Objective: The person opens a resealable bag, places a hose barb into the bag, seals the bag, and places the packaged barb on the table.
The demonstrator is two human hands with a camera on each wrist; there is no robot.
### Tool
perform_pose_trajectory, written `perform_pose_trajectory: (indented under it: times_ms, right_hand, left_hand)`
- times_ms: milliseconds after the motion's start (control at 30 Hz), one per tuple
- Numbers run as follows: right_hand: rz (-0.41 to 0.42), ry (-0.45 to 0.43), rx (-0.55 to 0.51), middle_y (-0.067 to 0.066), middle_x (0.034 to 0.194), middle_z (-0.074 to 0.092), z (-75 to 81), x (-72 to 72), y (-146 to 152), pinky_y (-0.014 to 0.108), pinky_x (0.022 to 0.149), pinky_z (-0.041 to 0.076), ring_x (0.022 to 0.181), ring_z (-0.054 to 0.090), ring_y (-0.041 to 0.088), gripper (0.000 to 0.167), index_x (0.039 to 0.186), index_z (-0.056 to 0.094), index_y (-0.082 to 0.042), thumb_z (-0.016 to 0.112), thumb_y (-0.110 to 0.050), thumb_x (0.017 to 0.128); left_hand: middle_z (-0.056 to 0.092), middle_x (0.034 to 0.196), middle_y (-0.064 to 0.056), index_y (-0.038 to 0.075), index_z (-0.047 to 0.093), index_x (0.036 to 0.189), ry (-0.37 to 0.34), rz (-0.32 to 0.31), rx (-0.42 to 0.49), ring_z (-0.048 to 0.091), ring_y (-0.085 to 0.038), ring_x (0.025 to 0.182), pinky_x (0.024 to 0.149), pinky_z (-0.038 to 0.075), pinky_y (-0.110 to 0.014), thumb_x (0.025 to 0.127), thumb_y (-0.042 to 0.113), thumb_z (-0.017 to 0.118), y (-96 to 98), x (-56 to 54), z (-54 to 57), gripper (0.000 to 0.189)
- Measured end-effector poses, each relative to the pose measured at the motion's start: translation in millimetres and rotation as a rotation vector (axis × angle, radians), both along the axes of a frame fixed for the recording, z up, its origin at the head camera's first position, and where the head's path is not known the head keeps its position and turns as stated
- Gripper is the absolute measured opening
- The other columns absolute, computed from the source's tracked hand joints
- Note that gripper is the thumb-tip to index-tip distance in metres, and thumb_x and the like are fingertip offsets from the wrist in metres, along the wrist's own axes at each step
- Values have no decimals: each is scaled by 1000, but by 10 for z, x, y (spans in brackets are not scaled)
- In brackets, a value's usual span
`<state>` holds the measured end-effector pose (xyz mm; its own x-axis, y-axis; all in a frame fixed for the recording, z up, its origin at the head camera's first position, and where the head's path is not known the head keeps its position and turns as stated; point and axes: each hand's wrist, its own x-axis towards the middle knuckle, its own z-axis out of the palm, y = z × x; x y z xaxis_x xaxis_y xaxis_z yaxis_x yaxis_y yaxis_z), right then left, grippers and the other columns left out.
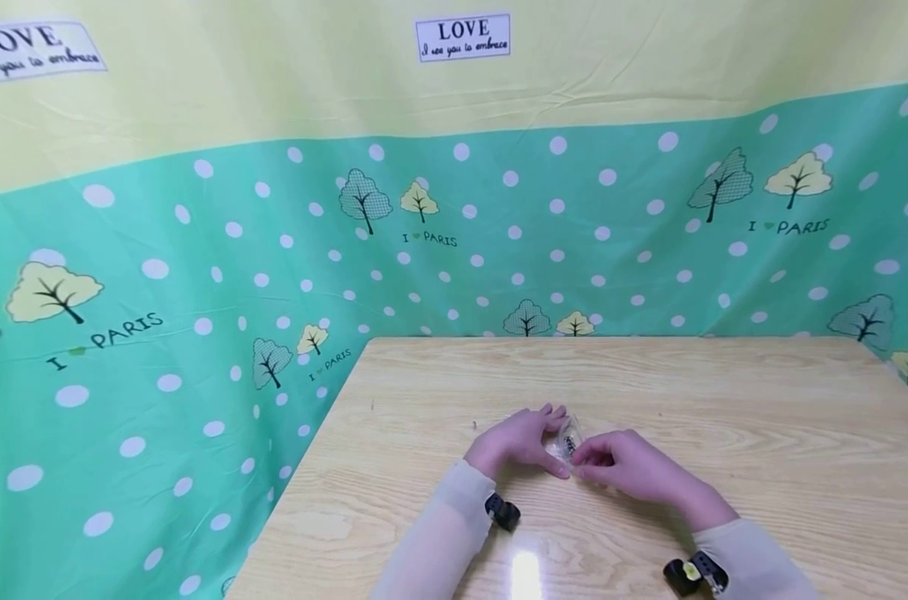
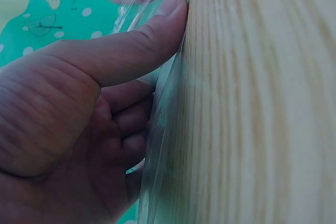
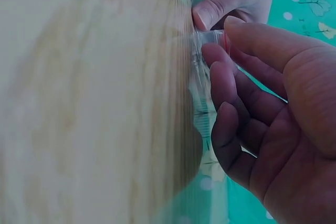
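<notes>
A small clear plastic bag with a red line along one edge lies on the table between both hands. Small dark pieces show through its film. My left hand spreads around the bag, fingers at its far side and thumb at its near side. In the left wrist view the straight thumb presses by a raised fold of the film. The right hand pinches the red-lined edge between thumb and index finger, its other fingers loosely curled.
The wooden table extends on all sides of the hands. Behind it and to the left hangs a green and yellow printed curtain. Black wrist cameras sit on the left sleeve and the right sleeve.
</notes>
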<state>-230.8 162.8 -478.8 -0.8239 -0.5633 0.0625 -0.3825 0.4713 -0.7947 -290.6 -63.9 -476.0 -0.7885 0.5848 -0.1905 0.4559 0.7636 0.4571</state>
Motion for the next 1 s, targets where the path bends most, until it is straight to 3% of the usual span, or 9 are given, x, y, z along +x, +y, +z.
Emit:
perform_pose_trajectory:
  times_ms: [633,1000]
  right_hand:
    - [-143,-5,69,-6,75,69,5,36,-107,27,54,53,64,63,15,13,94,81,-14,80,-27,98]
    - [-216,5,99,-6,78,72,58,60,-105,27,58,53,65,61,13,6,93,82,-12,81,-18,95]
  left_hand:
    - [30,174,9,21,47,163,-3,10,-14,27,-24,160,129,27,-40,82,46,93,18,19,16,97]
    - [32,173,7,21,45,164,15,28,-29,24,-24,162,132,20,-42,83,49,91,59,81,68,98]
